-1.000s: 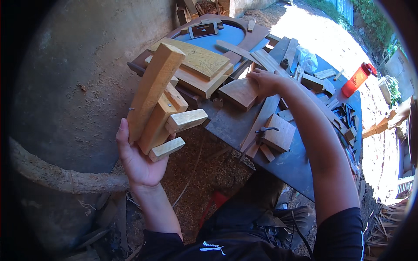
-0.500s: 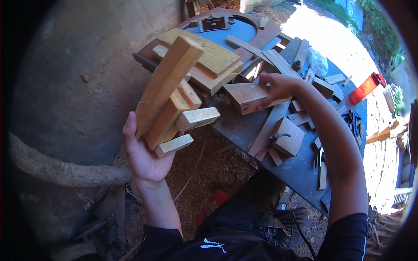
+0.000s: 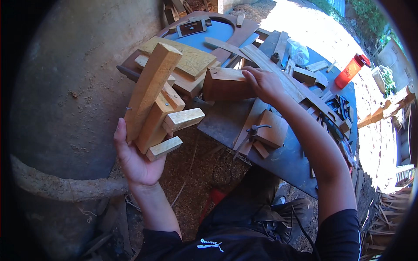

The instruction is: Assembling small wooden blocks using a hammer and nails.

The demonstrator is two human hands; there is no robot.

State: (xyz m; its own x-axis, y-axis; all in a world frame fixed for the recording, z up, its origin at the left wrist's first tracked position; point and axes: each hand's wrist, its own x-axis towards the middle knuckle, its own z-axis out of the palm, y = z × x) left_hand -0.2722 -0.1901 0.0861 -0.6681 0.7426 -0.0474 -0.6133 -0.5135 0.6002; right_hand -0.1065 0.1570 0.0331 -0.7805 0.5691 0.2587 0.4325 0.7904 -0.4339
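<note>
My left hand [image 3: 139,161] grips a wooden assembly [image 3: 150,108] from below, held upright left of the worktable. It has a long plank, a thicker block with screws or nails, and two pale short bars [image 3: 185,117] sticking out to the right. My right hand [image 3: 263,82] is closed on the right end of a chunky wooden block [image 3: 224,85], with thumb and fingers over it, near the yellowish boards [image 3: 187,56] on the table. Below that block, a metal clamp [image 3: 254,130] sits at a square wood piece [image 3: 272,126] on the dark tabletop.
The dark worktable [image 3: 291,169] carries several offcuts, a phone [image 3: 192,27], a plastic bag [image 3: 299,52], a red bottle [image 3: 348,71] and black tools [image 3: 339,106]. A concrete wall [image 3: 74,78] and a rough log [image 3: 69,185] are at the left; sunlit ground lies at the right.
My right hand has moved the chunky block up and leftward, toward the yellowish boards, tilting it on the way. My left hand still holds the assembly much as before.
</note>
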